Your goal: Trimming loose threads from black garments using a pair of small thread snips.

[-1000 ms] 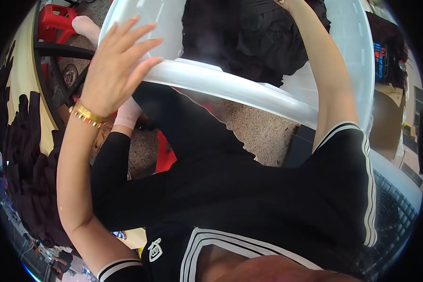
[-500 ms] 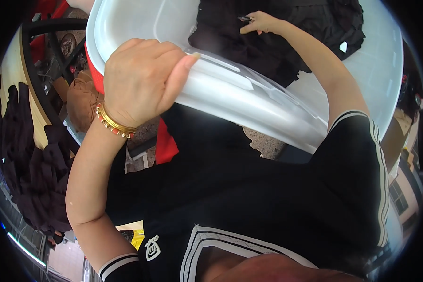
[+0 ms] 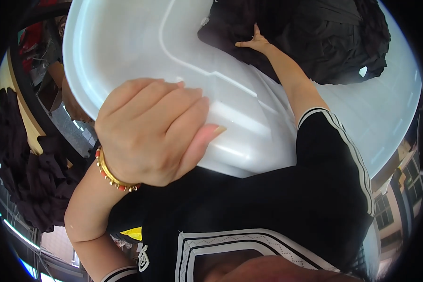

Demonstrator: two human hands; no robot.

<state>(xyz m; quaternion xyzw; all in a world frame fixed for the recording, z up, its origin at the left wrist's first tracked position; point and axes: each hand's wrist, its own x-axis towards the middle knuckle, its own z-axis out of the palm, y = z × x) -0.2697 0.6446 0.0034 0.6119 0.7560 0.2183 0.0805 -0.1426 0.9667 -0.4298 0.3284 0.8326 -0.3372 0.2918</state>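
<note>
A large white plastic tub (image 3: pixel 141 51) fills the upper view, close to the camera. My left hand (image 3: pixel 150 131) grips its near rim with the fingers curled over the edge; a gold and red bracelet sits on that wrist. My right arm reaches far into the tub. My right hand (image 3: pixel 253 43) rests with fingers spread on a heap of black cloth (image 3: pixel 324 37) lying inside the tub at the upper right. I wear a black top with white stripes.
A pile of dark ruffled fabric (image 3: pixel 28 174) lies at the left by a yellow-edged surface (image 3: pixel 19 117). Building fronts with windows (image 3: pixel 390 207) show at the lower right rim.
The tub has come much closer and now fills the view. My left hand went from open against the rim to closed over it. My right hand stays on the black cloth.
</note>
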